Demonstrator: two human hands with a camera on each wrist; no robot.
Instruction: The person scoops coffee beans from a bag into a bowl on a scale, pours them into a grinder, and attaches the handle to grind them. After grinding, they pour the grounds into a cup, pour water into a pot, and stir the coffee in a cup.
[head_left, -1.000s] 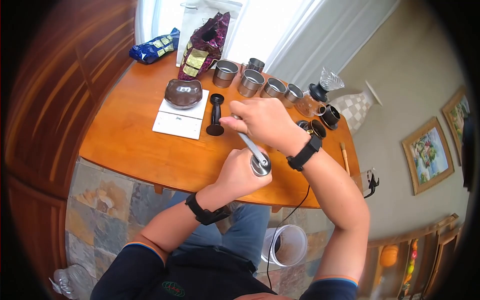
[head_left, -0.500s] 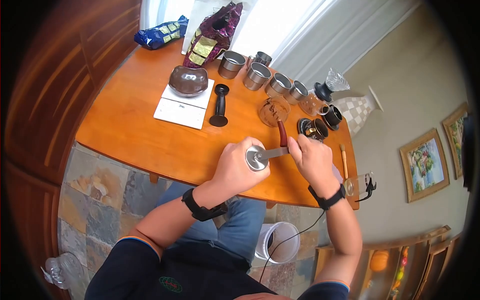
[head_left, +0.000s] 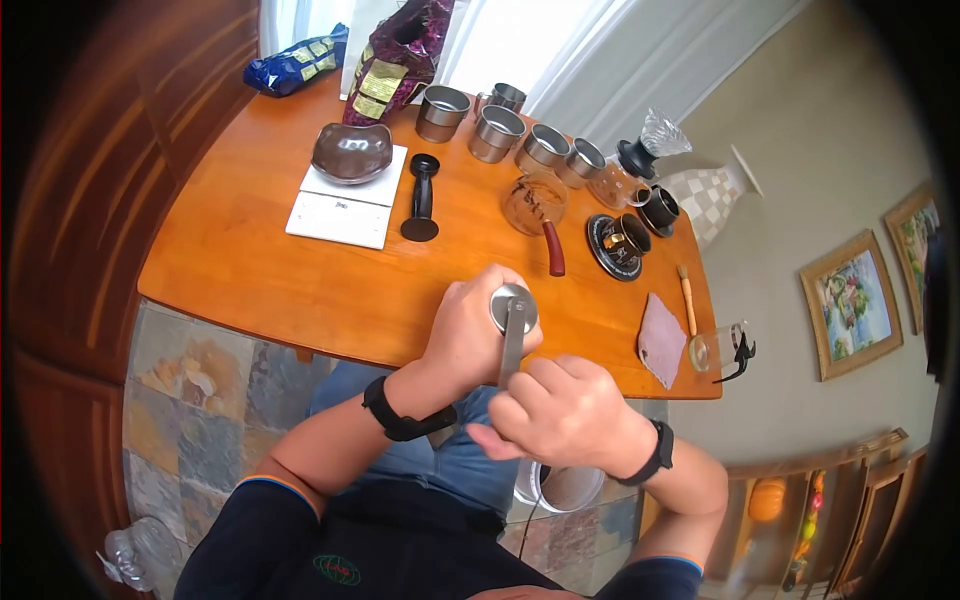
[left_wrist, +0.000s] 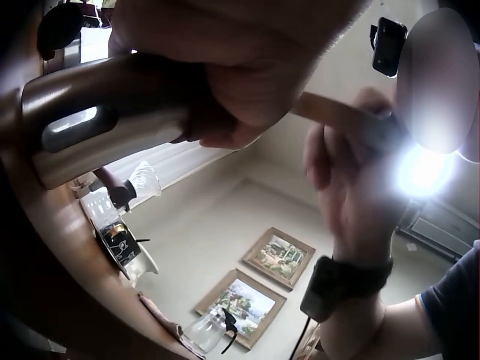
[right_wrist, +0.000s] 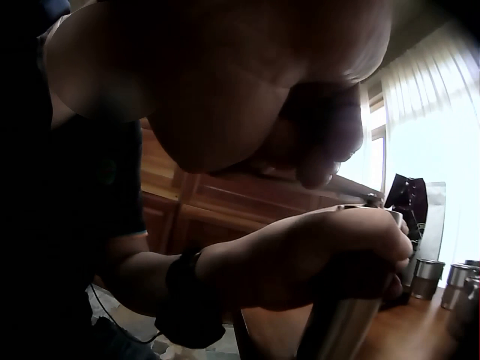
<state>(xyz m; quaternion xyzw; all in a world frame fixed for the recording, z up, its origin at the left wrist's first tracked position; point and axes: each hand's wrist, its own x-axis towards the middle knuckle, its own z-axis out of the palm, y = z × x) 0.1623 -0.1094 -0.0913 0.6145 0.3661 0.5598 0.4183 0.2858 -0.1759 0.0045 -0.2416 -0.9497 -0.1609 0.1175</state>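
My left hand (head_left: 468, 330) is wrapped around a steel hand grinder (head_left: 512, 305), whose round top faces up at the table's front edge. In the left wrist view the grinder's cylindrical body (left_wrist: 150, 127) shows a dark oval slot. From the grinder's top a flat metal crank arm (head_left: 512, 350) points toward my body. The fingers of my right hand (head_left: 565, 415) are curled round the crank's outer end, and its knob is hidden in that hand. In the right wrist view my left hand (right_wrist: 330, 251) grips the grinder's upper part.
A white scale (head_left: 335, 222) bears a brown bowl (head_left: 352, 153), beside a black tamper (head_left: 421, 200). Further back stand several metal cups (head_left: 497, 135), a glass pot with a red handle (head_left: 553, 248) and a cup on a saucer (head_left: 627, 238). A pink cloth (head_left: 661, 340) lies at the right.
The crank has swung round from the upper left, through the right, to point toward my body. My right hand has travelled with it. My left hand has stayed around the grinder.
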